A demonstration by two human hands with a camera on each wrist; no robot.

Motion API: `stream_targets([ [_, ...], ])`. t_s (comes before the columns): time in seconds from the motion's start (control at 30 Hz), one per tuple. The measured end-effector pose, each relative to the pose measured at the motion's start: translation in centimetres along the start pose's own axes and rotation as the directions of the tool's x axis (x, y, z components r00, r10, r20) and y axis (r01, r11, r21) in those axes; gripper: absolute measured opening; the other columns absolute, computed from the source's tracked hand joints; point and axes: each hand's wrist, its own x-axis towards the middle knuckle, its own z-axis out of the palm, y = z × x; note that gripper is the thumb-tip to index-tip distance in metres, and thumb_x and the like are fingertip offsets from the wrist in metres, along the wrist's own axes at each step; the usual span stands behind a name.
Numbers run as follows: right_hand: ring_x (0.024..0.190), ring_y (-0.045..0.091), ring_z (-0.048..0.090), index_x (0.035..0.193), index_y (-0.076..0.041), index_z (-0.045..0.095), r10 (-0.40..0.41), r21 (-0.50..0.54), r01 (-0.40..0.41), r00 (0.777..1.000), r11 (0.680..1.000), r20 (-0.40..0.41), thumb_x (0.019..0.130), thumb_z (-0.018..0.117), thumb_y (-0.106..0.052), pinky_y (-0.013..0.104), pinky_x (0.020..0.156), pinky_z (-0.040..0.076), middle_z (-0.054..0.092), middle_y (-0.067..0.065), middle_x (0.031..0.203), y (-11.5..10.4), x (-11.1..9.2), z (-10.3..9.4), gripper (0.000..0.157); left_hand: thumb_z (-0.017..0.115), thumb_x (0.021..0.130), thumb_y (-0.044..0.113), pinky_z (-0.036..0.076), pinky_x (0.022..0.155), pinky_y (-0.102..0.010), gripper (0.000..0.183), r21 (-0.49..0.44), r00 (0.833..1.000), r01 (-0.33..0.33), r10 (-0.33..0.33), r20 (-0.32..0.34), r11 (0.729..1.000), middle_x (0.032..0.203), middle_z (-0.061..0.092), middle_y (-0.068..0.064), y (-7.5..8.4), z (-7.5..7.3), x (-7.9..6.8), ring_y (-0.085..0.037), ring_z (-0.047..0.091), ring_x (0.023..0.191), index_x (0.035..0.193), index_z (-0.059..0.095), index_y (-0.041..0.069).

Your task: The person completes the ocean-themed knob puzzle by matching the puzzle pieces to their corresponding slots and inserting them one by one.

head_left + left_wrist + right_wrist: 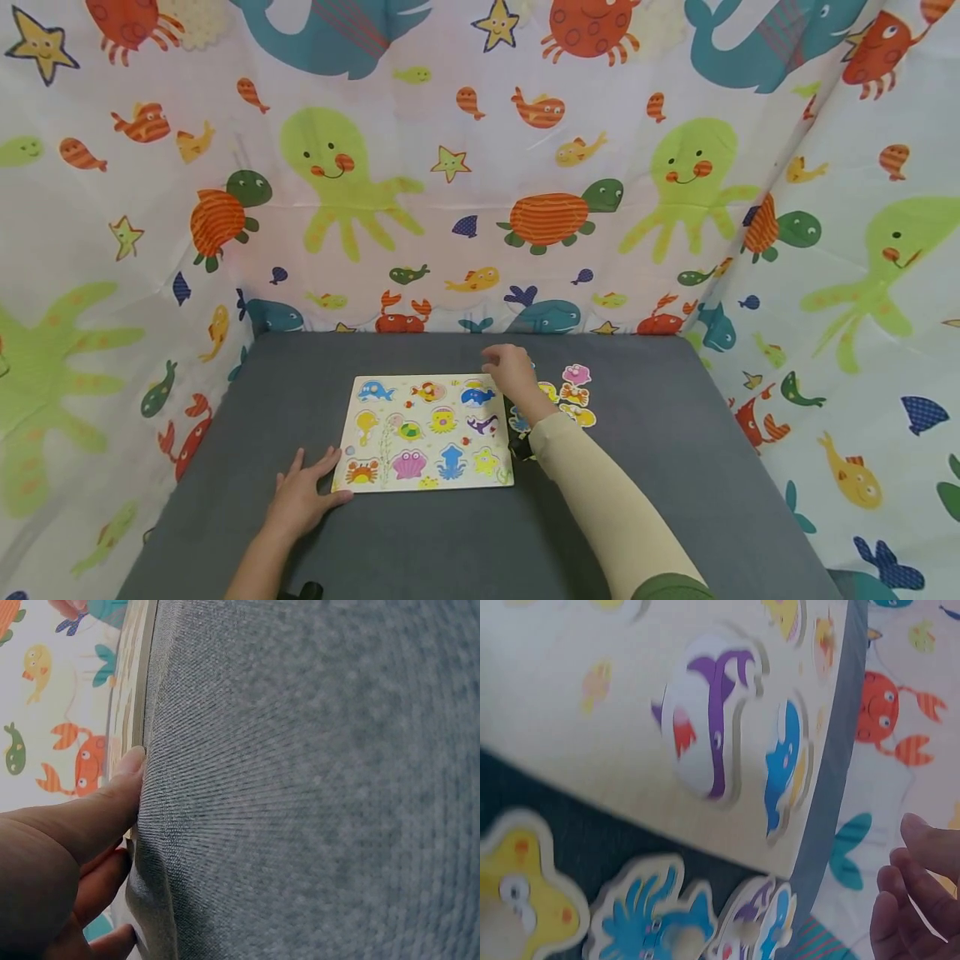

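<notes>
- The wooden puzzle board (465, 483) lies flat at the centre of the head view; the clock positions below are counted from its middle in that view.
- The left hand (300, 497) is at 8 o'clock. Its thumb touches the board's near edge and its fingers, mostly straight and spread from the thumb, reach to the left edge. It braces the corner.
- The right hand (510, 375) is at 2 o'clock, above the far corner. Its fingers are loosely bent, thumb and fingertips apart in the right wrist view, with nothing visible in hold.
- Pictured recesses in the board include an orange crab (362, 472) at 8 o'clock, a pink shell (409, 464) at 7 o'clock and a yellow starfish (486, 461) at 4 o'clock.
- Loose pieces lie just off the board between 2 and 3 o'clock, among them a pink piece (577, 374) with a crab piece (574, 395) below it.
- The right wrist view shows more beside the board: a starfish piece (531, 889), a blue squid piece (660, 922) with a knob, and a purple piece (739, 922) close to a narrow blue piece (778, 922).
- A grey cloth (420, 542) lies beneath everything; a sea-animal curtain (480, 187) hangs beyond, at 12 o'clock.
- A cream sleeve (600, 492) runs out toward 4 o'clock.
</notes>
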Motion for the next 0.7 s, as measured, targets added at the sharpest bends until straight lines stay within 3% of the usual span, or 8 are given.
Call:
stream_targets([
  [0.23, 0.108, 0.030, 0.068, 0.128, -0.009, 0.070, 0.066, 0.047, -0.064, 0.997, 0.997, -0.043, 0.095, 0.070, -0.010, 0.045, 0.093, 0.059, 0.071, 0.012, 0.122, 2.0, 0.8, -1.1, 0.033, 0.085, 0.075, 0.046, -0.001, 0.115, -0.077, 0.099, 0.010, 1.000, -0.012, 0.012, -0.003, 1.000, 0.161, 0.033, -0.017, -0.3, 0.0, 0.0, -0.052, 0.003, 0.152, 0.156, 0.037, 0.015],
  [0.4, 0.114, 0.032, 0.066, 0.131, -0.005, 0.067, 0.102, 0.098, -0.096, 0.994, 0.991, -0.050, 0.096, 0.068, -0.007, 0.046, 0.097, 0.057, 0.069, 0.016, 0.127, 3.4, 1.6, -1.5, 0.035, 0.085, 0.074, 0.048, 0.000, 0.115, -0.077, 0.099, 0.008, 1.000, -0.015, 0.015, -0.007, 1.000, 0.161, 0.033, -0.016, -0.5, -0.1, 0.1, -0.052, 0.004, 0.151, 0.156, 0.038, 0.016],
  [0.7, 0.120, 0.033, 0.063, 0.131, -0.003, 0.066, 0.183, 0.088, -0.181, 0.983, 0.980, -0.023, 0.096, 0.068, -0.008, 0.048, 0.102, 0.054, 0.067, 0.016, 0.129, 5.6, 2.4, -1.3, 0.035, 0.085, 0.074, 0.047, 0.002, 0.114, -0.079, 0.096, 0.003, 0.999, -0.031, 0.031, -0.022, 1.000, 0.161, 0.035, -0.013, -0.3, 0.1, -0.1, -0.052, 0.005, 0.152, 0.155, 0.041, 0.016],
])
